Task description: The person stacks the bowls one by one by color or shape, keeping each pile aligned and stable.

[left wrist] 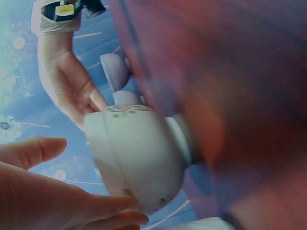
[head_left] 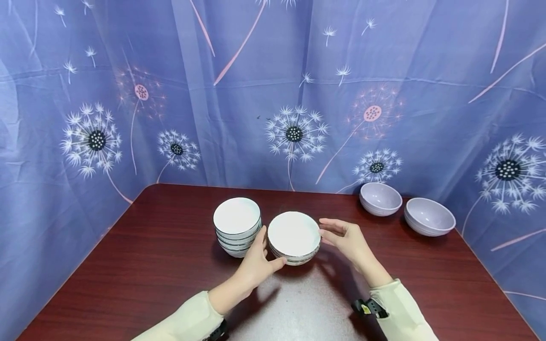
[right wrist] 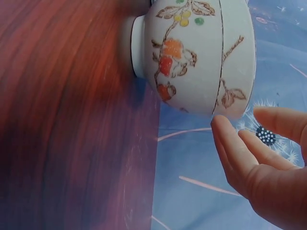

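A short stack of white bowls (head_left: 294,234) stands between my two hands near the middle of the table. Its outside carries a painted branch with birds, berries and leaves, seen on the patterned bowls (right wrist: 192,57) in the right wrist view. My left hand (head_left: 256,267) is at the stack's left side, thumb toward its front and fingers fairly straight, near the taller bowl stack (head_left: 237,227). At the right rim is my right hand (head_left: 351,244), its fingers extended and spread from the thumb. Fingertips of both hands lie at or very near the bowls; firm contact cannot be told.
Two pale lavender bowls, a left one (head_left: 380,199) and a right one (head_left: 429,217), stand at the back right of the dark red wooden table (head_left: 141,260). Behind the table hangs a blue curtain (head_left: 239,118) with dandelion prints.
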The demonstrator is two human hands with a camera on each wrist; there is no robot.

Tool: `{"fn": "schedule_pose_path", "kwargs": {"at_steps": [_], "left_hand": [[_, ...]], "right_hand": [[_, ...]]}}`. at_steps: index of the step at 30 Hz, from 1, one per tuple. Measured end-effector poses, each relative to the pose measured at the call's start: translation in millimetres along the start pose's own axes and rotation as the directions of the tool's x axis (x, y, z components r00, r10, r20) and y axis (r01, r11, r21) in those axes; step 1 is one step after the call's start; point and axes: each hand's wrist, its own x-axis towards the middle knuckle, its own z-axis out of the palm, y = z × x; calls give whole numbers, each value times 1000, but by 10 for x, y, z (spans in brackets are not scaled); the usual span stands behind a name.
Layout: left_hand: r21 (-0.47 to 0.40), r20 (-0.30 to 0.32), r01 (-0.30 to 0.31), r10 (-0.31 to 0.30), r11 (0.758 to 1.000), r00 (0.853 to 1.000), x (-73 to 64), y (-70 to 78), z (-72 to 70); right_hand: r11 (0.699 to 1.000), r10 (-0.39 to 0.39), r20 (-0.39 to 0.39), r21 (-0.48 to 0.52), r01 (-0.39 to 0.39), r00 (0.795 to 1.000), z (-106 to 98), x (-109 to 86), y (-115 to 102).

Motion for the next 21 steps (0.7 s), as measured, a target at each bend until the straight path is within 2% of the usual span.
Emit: {"fn": "schedule_pose_path", "kwargs": {"at_steps": [4,9,14,18,21], "left_hand": [[67,2,-72,72,995,997,-54,86,7],[169,-7,-162,166,972,986,-68,159,58],[234,-25,-259,272,937,962,-33,233,158],[248,-37,-288,306,925,951,2,293,272],[232,-33,-290,305,929,952,33,336,362]], "right_hand": [[999,-28,-3,15,28,1000,-62,-17,26],[997,-74,-24,9,74,997,-168,-41,19],[991,-136,-50,1,136,990,-308,-71,4],[982,-186,-76,11,188,979,-437,-98,3],[975,-221,-101,2,222,970,-542,-115,13]]}}
